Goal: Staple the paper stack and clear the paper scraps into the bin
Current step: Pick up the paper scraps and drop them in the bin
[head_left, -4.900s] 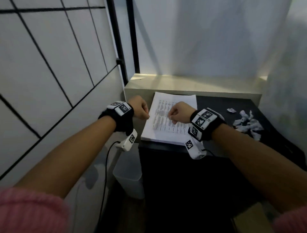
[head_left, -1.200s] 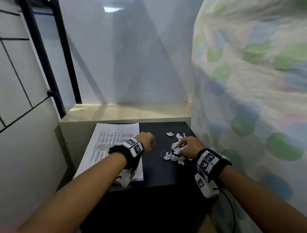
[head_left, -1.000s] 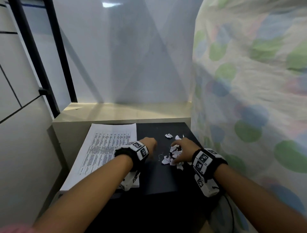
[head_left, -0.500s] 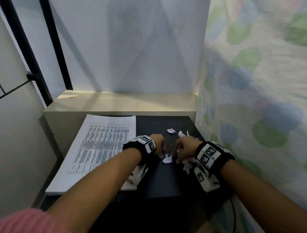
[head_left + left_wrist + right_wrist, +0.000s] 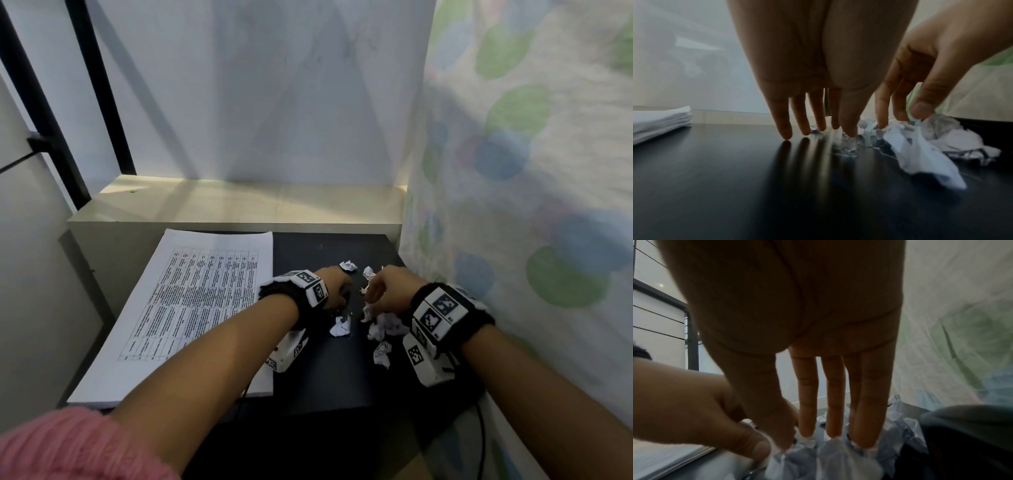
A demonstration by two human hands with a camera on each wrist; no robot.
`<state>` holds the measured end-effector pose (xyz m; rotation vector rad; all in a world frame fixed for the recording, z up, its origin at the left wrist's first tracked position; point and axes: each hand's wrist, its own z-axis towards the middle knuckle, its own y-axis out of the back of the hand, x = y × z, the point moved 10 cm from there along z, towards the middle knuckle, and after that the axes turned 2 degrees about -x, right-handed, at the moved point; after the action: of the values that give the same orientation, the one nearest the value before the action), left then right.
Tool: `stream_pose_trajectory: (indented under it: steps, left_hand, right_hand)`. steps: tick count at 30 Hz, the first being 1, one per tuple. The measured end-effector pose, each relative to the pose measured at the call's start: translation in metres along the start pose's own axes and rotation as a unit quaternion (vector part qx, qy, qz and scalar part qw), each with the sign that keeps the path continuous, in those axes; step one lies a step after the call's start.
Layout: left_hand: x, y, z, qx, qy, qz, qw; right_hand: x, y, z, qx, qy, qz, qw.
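The white printed paper stack (image 5: 191, 301) lies on the left of the black table (image 5: 325, 383); its edge shows in the left wrist view (image 5: 659, 120). Crumpled paper scraps (image 5: 385, 327) are heaped right of centre, with one loose scrap (image 5: 340, 327) nearer the stack. My left hand (image 5: 342, 294) stands with straight fingers (image 5: 786, 131) down on the table, just left of the scraps (image 5: 920, 154). My right hand (image 5: 371, 298) has its straight fingers (image 5: 807, 418) pressed onto the scrap heap (image 5: 838, 462), thumb alongside. No bin or stapler is in view.
A cream ledge (image 5: 239, 202) runs behind the table below a white wall. A spotted cloth (image 5: 513, 205) hangs close along the table's right side. A black post (image 5: 99, 85) stands at the back left. A cable (image 5: 481, 431) trails off my right wrist.
Both hands left the paper stack and moved right to the scraps. In the last second they drew closer together, and the scraps bunched under the right hand.
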<state>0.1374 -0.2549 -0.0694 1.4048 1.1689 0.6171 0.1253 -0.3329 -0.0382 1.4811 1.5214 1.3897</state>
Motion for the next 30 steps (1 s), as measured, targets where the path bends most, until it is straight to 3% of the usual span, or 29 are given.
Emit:
stream_pose_trajectory:
  steps: [5,8,17,21,24,30]
  left_hand:
    - [-0.014,-0.025,-0.002,0.072,-0.053,0.046,0.995]
    - [-0.013,-0.036,-0.007,0.090,-0.065,0.070,0.991]
    - [0.007,-0.025,-0.046,0.051,-0.063,0.058,0.995]
    - [0.003,-0.004,-0.054,-0.020,-0.025,0.023,0.999]
    - [-0.015,0.007,-0.059,-0.054,-0.041,-0.013,0.998]
    - [-0.025,-0.014,-0.055,0.001,-0.064,0.002,0.998]
  right_hand:
    - [-0.007,0.016,0.002,-0.054,-0.023,0.034,0.998]
    - [-0.002,0.012,0.004,-0.050,-0.021,0.028,0.998]
    - [0.026,-0.023,-0.001,0.031,0.037,0.018,0.999]
    - [0.027,-0.023,-0.001,0.030,0.037,-0.005,0.999]
    - [0.025,-0.012,0.000,0.012,0.036,0.016,0.999]
    - [0.011,0.014,0.014,-0.073,0.005,0.060,0.996]
